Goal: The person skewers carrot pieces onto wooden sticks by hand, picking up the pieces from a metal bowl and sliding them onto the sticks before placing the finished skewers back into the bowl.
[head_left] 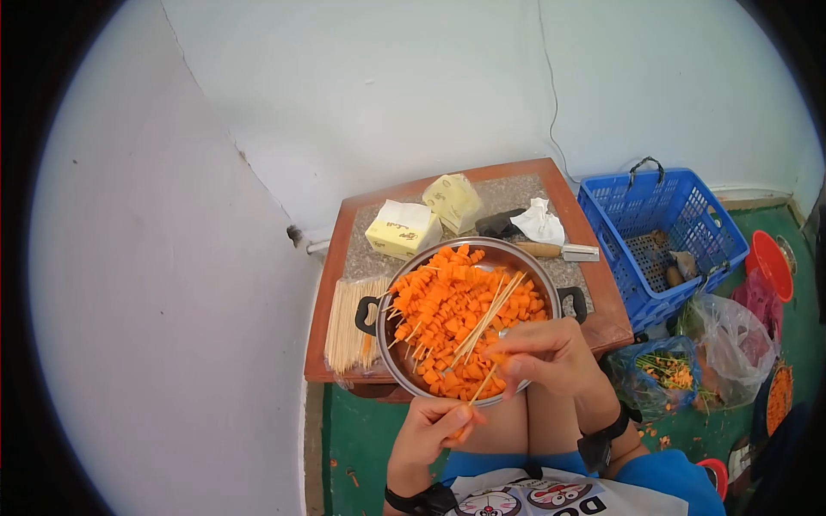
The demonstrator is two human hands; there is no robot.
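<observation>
left hand (437,427) pinches 1 skewer (483,384), right hand (548,354) pinches carrot (497,358) over the pan (516,258).

Two hands (434,427) (551,354), one held skewer (483,382), one pan (527,266), two tissue packs (397,238) (453,203)

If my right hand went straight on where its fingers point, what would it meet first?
Probably the bare bamboo skewers lying across the carrot pieces in the steel pan, though how high your right hand sits above them is unclear.
</observation>
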